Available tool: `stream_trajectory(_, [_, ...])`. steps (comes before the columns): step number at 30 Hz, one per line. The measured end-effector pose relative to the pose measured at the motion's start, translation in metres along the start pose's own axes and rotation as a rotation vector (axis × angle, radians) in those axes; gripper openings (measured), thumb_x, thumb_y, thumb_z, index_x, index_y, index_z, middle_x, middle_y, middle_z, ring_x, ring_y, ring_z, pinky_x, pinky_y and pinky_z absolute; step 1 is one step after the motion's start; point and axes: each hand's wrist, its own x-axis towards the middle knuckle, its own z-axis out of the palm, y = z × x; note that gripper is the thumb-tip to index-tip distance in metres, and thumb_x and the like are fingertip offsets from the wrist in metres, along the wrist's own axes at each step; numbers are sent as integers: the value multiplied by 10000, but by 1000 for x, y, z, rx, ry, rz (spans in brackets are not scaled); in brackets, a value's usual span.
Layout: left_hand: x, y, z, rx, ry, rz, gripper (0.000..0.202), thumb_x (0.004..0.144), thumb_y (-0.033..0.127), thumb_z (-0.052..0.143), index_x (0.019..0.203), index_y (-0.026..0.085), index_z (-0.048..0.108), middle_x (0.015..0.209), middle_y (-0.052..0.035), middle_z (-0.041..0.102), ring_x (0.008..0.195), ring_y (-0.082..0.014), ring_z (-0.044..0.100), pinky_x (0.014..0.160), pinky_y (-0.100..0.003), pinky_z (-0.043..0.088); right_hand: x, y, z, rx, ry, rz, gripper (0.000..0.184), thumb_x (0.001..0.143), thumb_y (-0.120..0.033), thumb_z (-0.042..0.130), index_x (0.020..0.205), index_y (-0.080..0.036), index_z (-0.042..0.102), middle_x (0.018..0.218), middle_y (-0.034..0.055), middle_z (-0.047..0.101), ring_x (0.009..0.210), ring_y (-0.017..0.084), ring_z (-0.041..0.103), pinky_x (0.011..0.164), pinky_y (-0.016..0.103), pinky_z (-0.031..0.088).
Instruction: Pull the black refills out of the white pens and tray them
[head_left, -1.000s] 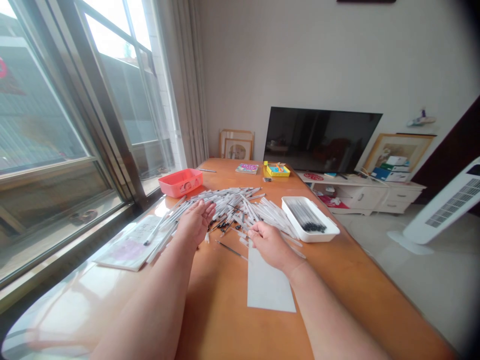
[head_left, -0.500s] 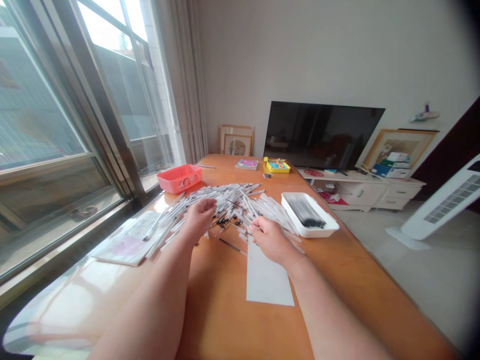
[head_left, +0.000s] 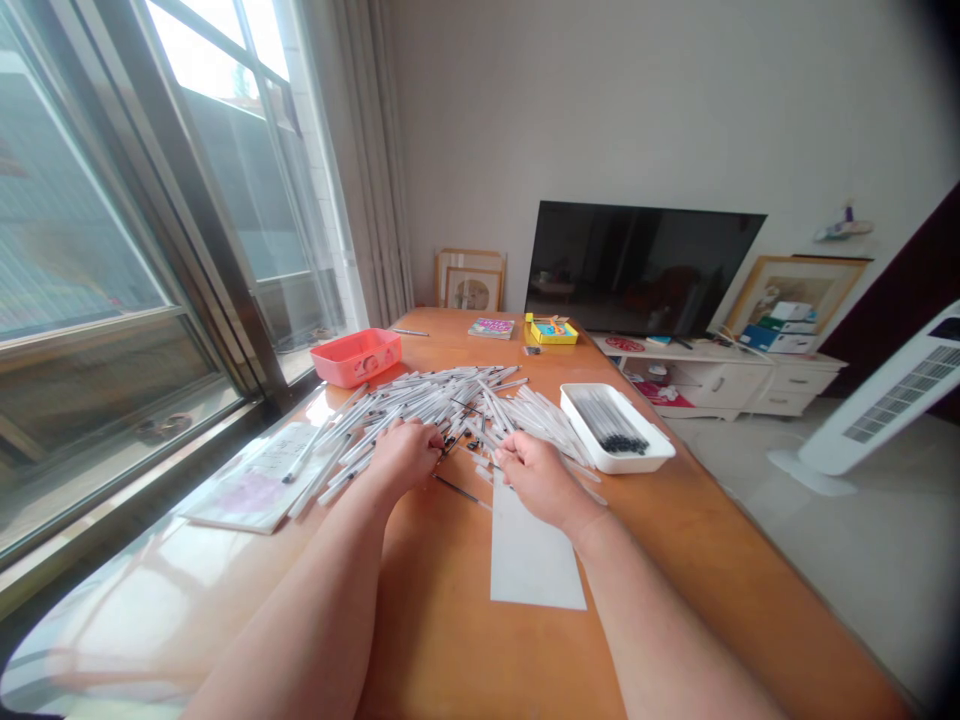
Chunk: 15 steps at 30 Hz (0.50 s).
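Note:
My left hand (head_left: 409,452) is lowered to the near edge of the pen pile, its fingers drawn together at the small black pen caps (head_left: 451,440). Whatever lies between those fingertips is hidden. To the right, my right hand (head_left: 534,478) pinches the end of a clear pen barrel (head_left: 484,434) over the top of a white sheet of paper (head_left: 536,560). Many white and clear pens (head_left: 420,392) lie heaped beyond both hands. A thin dark refill (head_left: 459,489) rests on the wood between my wrists.
A white tray (head_left: 651,462) of black-tipped pens stands on the right, a red basket (head_left: 352,362) at the back left. A booklet (head_left: 251,500) lies left under a few pens. Farther back are a colourful book (head_left: 491,328) and a yellow box (head_left: 553,334) on the wooden table (head_left: 442,620).
My left hand has moved down and slightly right, from above the pile to the black caps. The right hand stays nearly in place, still pinching. The view has shifted a little.

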Motion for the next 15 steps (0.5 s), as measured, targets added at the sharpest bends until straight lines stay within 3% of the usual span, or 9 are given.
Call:
stream_trajectory(4, [-6,21,-3,-117,-51,-163,151,545,108,728,542,231,640,499,10,509,570,-174,481,561,-266,314,-1,-1,-1,-26,-3,-3,168,878,-329,500,787,-211,578,711,-14,582,680,157,514,572,252,326])
stream_trajectory(7, [-10,37,-8,-259,-129,-220,136,623,219,782,732,213,702,639,-8,625,606,-167,540,581,-267,369,-2,-4,-2,-36,-15,-7,177,886,-334,496,813,-212,600,713,-16,581,675,154,506,566,252,319])
stream_trajectory(9, [-11,43,-10,-426,-165,-204,158,637,238,801,742,199,689,712,-24,657,667,-166,585,628,-265,414,-3,-5,-3,-34,-22,-15,182,890,-338,496,821,-212,609,709,-19,575,670,151,499,566,251,319])
stream_trajectory(15, [-7,31,-12,-707,-201,-225,193,690,271,817,821,173,716,848,-68,700,807,-177,659,692,-253,447,-2,-5,-3,1,-29,-30,174,887,-335,512,850,-209,627,712,-25,591,665,144,489,583,246,332])
